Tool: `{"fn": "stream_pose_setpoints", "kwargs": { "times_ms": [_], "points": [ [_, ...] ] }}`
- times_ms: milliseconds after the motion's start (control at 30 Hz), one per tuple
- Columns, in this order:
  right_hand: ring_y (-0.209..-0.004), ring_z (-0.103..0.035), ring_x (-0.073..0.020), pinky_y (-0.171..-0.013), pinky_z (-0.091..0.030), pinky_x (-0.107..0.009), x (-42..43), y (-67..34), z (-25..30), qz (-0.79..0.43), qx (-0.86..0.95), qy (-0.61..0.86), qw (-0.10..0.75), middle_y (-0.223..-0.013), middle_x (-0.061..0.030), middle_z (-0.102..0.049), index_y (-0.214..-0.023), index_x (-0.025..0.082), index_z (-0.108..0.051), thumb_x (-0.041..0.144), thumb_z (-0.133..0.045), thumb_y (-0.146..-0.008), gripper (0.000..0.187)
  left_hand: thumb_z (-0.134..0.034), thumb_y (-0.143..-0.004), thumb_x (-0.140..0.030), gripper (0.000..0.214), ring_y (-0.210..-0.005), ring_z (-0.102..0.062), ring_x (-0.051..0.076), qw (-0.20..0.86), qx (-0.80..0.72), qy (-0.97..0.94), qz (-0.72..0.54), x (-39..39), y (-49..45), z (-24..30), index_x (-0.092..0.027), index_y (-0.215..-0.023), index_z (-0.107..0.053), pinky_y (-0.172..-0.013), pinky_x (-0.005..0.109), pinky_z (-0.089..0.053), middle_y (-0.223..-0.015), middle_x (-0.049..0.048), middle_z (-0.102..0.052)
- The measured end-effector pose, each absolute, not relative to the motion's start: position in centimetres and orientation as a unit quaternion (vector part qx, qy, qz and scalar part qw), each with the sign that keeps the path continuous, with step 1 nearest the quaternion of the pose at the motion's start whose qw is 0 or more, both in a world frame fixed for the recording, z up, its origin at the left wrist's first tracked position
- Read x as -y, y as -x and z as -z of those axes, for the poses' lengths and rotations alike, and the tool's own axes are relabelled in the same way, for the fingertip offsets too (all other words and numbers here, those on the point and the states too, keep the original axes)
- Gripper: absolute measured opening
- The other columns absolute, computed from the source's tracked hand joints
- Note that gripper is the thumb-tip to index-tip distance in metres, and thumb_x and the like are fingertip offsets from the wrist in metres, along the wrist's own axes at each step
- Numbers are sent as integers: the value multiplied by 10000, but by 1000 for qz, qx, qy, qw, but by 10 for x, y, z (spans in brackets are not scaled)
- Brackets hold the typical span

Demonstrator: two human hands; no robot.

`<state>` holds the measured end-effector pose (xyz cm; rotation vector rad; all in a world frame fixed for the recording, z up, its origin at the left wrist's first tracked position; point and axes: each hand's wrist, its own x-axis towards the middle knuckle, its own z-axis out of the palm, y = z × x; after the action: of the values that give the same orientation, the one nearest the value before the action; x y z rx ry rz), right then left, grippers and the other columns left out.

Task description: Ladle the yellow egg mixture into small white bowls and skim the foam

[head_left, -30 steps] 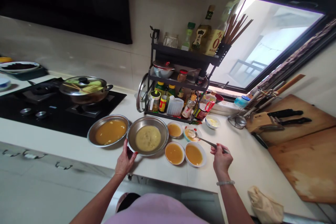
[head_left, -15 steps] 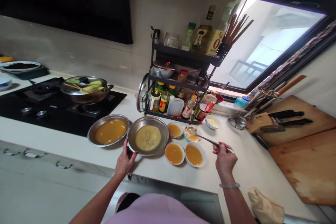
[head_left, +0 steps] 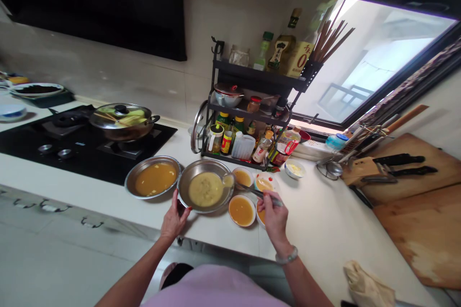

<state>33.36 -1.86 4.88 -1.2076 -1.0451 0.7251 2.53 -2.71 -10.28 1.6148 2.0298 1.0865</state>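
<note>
My left hand (head_left: 174, 219) grips the near rim of a steel pan (head_left: 187, 175) that holds yellow-green batter. My right hand (head_left: 273, 213) is closed on a metal spoon (head_left: 248, 189); the spoon's bowl hangs over the right rim of that pan. A second steel pan (head_left: 134, 177) with orange liquid lies just to the left. Small white bowls of orange liquid (head_left: 241, 210) cluster to the right of the pan, and my right hand covers part of one of them.
A lidded wok (head_left: 122, 122) sits on the black hob (head_left: 54, 146) at left. A black spice rack (head_left: 248, 115) with bottles stands behind the bowls. Knife block (head_left: 362, 168), wooden boards (head_left: 421, 211) and a crumpled cloth (head_left: 367, 285) lie at right.
My right hand has carried the spoon leftward from the small far bowl to the rim of the batter pan. My left hand has stayed on the pan's rim.
</note>
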Motion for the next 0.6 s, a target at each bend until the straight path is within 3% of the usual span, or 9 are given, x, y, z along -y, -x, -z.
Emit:
{"fn": "stream_pose_setpoints", "kwargs": {
  "times_ms": [200, 367, 600],
  "points": [
    [-610, -639, -158, -583, -565, -309, 31, -336, -35, -204, 642, 458, 579, -834, -57, -691, -938, 220, -695, 349, -558, -882, 196, -486, -875, -451, 771, -829, -667, 238, 168, -708, -576, -372, 27, -24, 105, -178, -1510, -144, -756, 368, -501, -936, 70, -668],
    [-546, -604, -137, -570, -548, -290, 23, -377, -39, -124, 600, 519, 596, -735, -33, -652, -991, 181, -653, 373, -512, -917, 249, -462, -884, -482, 788, -835, -671, 250, 170, -719, -572, -356, 26, -24, 106, -186, -1517, -98, -756, 374, -499, -929, 64, -660],
    [-470, -612, -164, -497, -517, -288, 12, -429, -17, -104, 482, 652, 576, -620, -21, -646, -941, 147, -630, 553, -541, -834, 428, -448, -884, -506, 796, -808, -666, 253, 165, -716, -575, -361, 26, -25, 106, -175, -1517, -96, -741, 379, -505, -889, 55, -642]
  ]
}}
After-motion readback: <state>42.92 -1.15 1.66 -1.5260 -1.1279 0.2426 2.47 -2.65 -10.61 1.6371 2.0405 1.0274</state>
